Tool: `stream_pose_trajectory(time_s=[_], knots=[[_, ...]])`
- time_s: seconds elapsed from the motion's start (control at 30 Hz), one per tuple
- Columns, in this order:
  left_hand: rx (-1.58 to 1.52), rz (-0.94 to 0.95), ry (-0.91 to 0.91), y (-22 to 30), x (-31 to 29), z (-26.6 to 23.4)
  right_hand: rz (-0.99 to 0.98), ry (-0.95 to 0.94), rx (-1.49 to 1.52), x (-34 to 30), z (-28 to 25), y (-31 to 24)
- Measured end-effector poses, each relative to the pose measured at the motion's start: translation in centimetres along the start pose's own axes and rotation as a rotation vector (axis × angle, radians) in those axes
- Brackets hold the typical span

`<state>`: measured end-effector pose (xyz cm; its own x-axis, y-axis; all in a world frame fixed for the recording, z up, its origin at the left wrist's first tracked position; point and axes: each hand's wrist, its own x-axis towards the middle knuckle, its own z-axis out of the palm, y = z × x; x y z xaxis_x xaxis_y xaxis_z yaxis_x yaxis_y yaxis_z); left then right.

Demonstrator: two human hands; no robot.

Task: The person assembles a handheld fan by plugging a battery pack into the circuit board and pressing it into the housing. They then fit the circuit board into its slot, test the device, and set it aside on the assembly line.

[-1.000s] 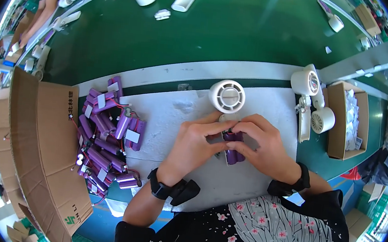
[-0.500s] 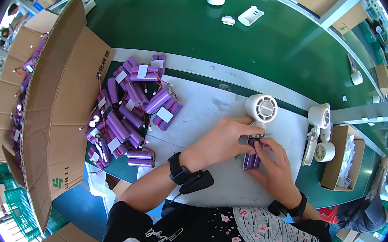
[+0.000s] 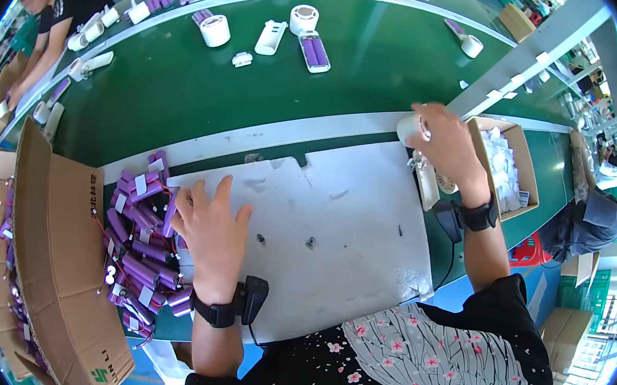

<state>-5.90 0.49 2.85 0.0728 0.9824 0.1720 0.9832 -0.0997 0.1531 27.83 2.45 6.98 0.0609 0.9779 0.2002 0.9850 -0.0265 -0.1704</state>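
My left hand (image 3: 214, 241) is open, its fingers spread at the edge of a pile of purple battery packs (image 3: 139, 269) with red wires and white pads. One pack (image 3: 170, 212) stands right beside its fingertips; whether they touch it I cannot tell. Farther right, the fingers of my right hand (image 3: 450, 151) curl over a white fan housing (image 3: 408, 128), hiding part of it. Below that hand lies a white handle shell (image 3: 424, 180). On the green surface beyond, a handheld fan (image 3: 313, 52) lies with two purple cells showing in its handle.
A worn white board (image 3: 322, 201) lies before me. A tall cardboard box (image 3: 66, 242) stands left of the pile, and a small carton (image 3: 527, 151) of white pieces stands right. A white post (image 3: 529, 58) rises at the far right. Other people work along the far side.
The fan with purple cells has left my hands and lies on the green surface. My left hand has moved to the battery pile, my right to the white fan housing. The view has turned.
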Motion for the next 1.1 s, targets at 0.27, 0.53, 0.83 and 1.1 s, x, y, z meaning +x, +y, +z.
stream_pose_trajectory(time_s=[0.27, 0.53, 0.83, 1.1], knots=[[-0.21, -0.016, -0.122, -1.4, 0.0, -0.8, -0.07, -0.153, 0.228, 0.5, -2.7, 0.2], [-0.378, -0.012, -0.025, -2.4, 0.5, -1.8, -0.23, -0.298, 0.542, -4.8, 1.9, -8.0], [-0.366, 0.045, -0.063, -3.5, -2.0, -3.2, -0.355, -0.144, 0.757, -5.7, 6.4, -6.1], [-0.191, -0.134, -0.025, -3.7, -2.8, -1.8, -0.369, -0.097, 0.85, -5.7, 6.6, -5.9]])
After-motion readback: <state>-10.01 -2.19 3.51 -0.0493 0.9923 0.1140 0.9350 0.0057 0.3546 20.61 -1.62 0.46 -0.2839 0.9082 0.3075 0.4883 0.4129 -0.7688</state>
